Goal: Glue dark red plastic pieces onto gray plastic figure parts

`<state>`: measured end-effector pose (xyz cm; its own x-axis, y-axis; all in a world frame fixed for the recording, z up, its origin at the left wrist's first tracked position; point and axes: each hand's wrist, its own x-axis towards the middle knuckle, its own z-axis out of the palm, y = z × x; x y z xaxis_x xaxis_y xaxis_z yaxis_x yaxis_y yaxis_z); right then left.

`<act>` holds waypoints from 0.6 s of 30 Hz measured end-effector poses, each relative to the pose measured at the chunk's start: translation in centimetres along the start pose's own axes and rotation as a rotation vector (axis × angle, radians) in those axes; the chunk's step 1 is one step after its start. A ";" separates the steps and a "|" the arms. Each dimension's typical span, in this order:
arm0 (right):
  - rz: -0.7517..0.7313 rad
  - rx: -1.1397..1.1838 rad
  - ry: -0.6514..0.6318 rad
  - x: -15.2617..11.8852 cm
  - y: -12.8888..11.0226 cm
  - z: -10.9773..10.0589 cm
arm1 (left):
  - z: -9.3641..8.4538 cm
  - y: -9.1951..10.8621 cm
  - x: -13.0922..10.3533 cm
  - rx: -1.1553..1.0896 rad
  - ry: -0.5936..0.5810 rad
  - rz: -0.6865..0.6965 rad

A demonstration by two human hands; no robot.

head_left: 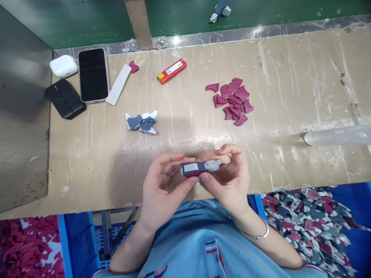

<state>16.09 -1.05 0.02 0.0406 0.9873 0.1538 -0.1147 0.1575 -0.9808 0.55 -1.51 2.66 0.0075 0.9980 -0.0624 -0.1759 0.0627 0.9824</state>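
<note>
A small part in dark blue, light grey and maroon (191,167) is held between both hands over the table's front edge. My left hand (165,185) pinches its left end, thumb below and fingers above. On its right side my right hand (228,177) grips it near the light grey tip, thumb underneath. Beyond the hands lies a small group of blue-grey and white parts (142,122). Several loose maroon pieces (235,101) form a pile farther right.
At the back left of the table (87,154) are a phone (93,75), a white case (64,66), a black box (66,99) and a white strip (119,84). A red lighter (172,71) lies behind. A translucent tube (337,135) is right. Below stand blue bins (78,241) with pieces.
</note>
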 end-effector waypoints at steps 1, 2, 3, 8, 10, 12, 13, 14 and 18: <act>-0.010 -0.009 0.007 0.0 0.0 0.0 | 0.1 0.0 0.0 -0.004 -0.005 -0.003; -0.027 -0.013 0.014 0.1 -0.1 0.1 | 0.2 -0.1 0.0 -0.014 -0.003 -0.002; -0.048 -0.010 0.018 0.1 0.0 0.1 | 0.3 -0.2 0.0 -0.030 0.008 0.006; -0.073 0.005 0.007 0.1 0.3 0.3 | 0.9 -0.4 0.0 -0.099 0.083 0.049; -0.054 0.001 0.001 0.1 0.2 0.2 | 0.7 -0.4 0.2 -0.098 0.075 0.031; -0.052 0.001 0.009 0.2 0.0 0.2 | 0.3 -0.3 0.5 -0.104 0.017 -0.006; -0.044 0.003 0.017 0.3 -0.1 0.2 | 0.0 -0.3 0.5 -0.099 -0.029 -0.029; -0.022 0.013 0.023 0.4 -0.3 0.2 | -0.3 -0.3 0.6 -0.078 -0.078 -0.041; 0.168 0.141 0.015 0.8 -0.9 0.1 | -1.1 -0.9 0.2 0.283 -0.154 0.239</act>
<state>16.11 -0.44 1.03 0.0235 0.9996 -0.0132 -0.2587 -0.0067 -0.9659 -0.34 -1.33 1.59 0.1502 0.9722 0.1797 0.0879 -0.1942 0.9770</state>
